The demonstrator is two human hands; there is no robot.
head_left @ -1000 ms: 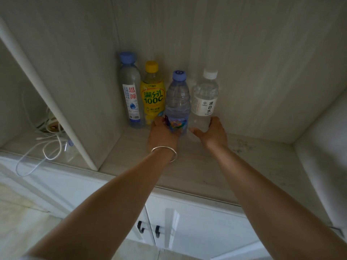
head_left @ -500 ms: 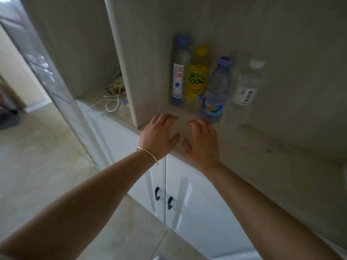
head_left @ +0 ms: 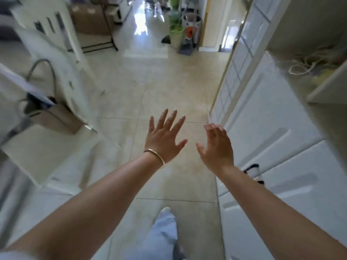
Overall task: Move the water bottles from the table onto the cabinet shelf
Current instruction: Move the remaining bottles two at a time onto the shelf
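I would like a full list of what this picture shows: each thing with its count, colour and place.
Floor: one, beige tiles, centre.
Cabinet doors: white, right side.
Door handles: dark, partly behind the right forearm; count unclear.
Cords: white tangle, count unclear, open cabinet compartment at upper right.
Green pots: blurred, count unclear, top centre.
White furniture: blurred, left side.
Water bottles: none in view.
Bracelet: one, gold, left wrist.
Leg: one, light blue trousers, bottom centre.
Left hand: empty, fingers spread, above the floor.
Right hand: empty, fingers relaxed, beside the cabinet doors.
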